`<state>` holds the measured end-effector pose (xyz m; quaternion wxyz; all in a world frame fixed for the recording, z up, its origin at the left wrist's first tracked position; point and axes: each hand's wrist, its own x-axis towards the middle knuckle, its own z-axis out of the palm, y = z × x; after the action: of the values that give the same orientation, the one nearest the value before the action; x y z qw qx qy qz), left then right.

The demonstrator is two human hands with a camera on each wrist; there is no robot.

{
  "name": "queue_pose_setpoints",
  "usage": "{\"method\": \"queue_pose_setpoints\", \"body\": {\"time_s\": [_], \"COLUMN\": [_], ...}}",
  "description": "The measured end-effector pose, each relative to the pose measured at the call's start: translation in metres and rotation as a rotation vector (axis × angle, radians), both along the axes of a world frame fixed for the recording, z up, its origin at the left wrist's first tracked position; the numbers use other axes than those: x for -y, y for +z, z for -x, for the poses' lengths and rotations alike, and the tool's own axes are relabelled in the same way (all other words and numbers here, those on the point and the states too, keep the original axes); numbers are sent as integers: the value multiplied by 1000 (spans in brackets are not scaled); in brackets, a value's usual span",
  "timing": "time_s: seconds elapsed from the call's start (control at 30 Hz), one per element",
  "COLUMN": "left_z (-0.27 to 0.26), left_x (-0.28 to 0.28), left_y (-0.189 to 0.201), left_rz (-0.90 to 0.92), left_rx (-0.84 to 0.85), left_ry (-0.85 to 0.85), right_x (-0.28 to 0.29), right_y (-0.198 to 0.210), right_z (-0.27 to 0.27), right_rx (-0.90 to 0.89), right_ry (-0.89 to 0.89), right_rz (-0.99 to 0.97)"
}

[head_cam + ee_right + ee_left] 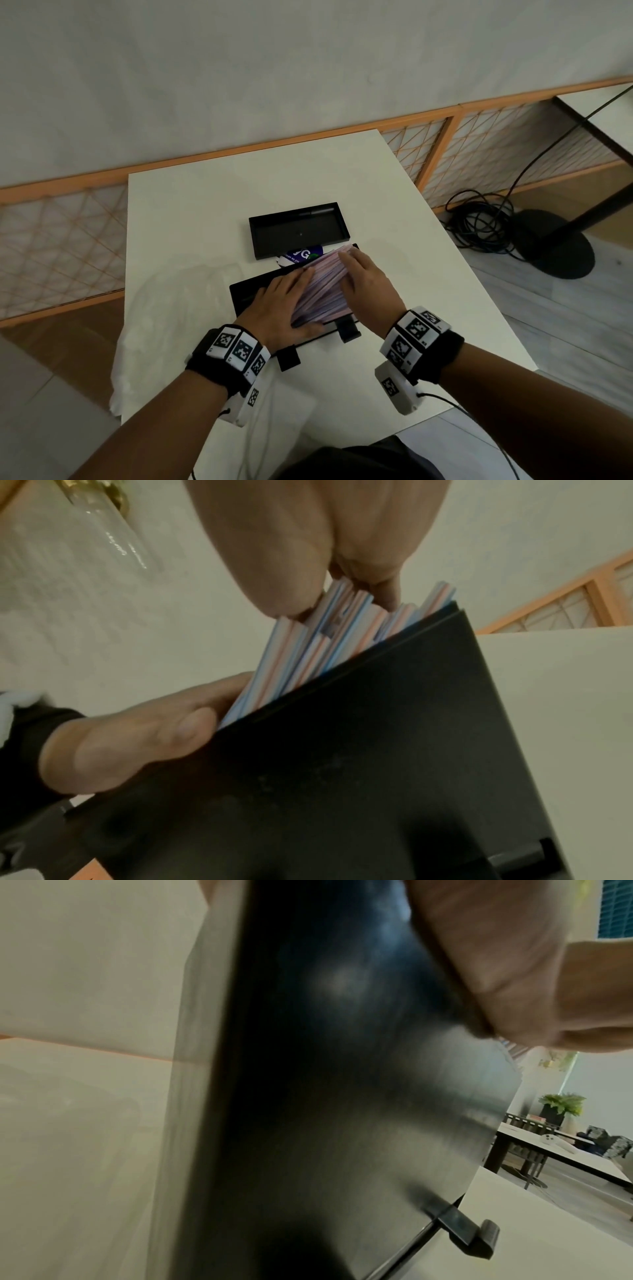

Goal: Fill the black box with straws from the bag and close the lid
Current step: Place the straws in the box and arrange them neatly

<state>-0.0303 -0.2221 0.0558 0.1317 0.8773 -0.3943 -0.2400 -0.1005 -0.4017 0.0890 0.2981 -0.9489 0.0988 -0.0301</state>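
from the head view i see both flat-fingered hands, left hand [286, 301] and right hand [368, 286], pressing straws [322, 291] into the black box [241, 291]; lid [298, 229] at 12 o'clock. right wrist view alone shows the straw ends; the box floor is hidden.

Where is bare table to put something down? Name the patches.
Free: the table strip right of box and lid; the band behind the lid. Crowded: the middle, where left hand and right hand press straws into the box; the left, under the bag.
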Motion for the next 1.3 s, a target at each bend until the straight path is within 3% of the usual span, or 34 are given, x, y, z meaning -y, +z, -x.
{"method": "queue_pose_setpoints", "body": {"time_s": [0.2,0.37,0.5,0.57,0.7,0.83,0.93,1.0,1.13,1.2,1.3], "left_z": [3,1,3,7,11,3,0,3,7,7,6], "left_x": [1,2,1,2,6,6,8,11,14,12,5], "left_y": [-3,-7,-4,-1,5,2,1,4,7,5,5], "left_rz": [14,4,3,18,71,52,-6,-64,-55,36,146], "left_rx": [20,-23,67,101,-55,-60,3,48,55,-1,-107], "left_ry": [17,3,-12,12,148,142,132,121,149,205,295], "right_x": [3,9,19,22,30,47,58,51,13,3,0], "right_y": [7,6,9,12,30,59,83,94,67,46,34], "right_z": [5,-6,-8,-10,-15,-25,-33,-34,-32,-36,-42], "right_rx": [43,-184,-351,-359,-357,-458,-315,-253,-315,-404,-465], "right_ry": [29,42,159,187,247,245,236,405,856,908,849], "right_rz": [-3,-16,94,113,107,57,11,112,598,781,841]}}
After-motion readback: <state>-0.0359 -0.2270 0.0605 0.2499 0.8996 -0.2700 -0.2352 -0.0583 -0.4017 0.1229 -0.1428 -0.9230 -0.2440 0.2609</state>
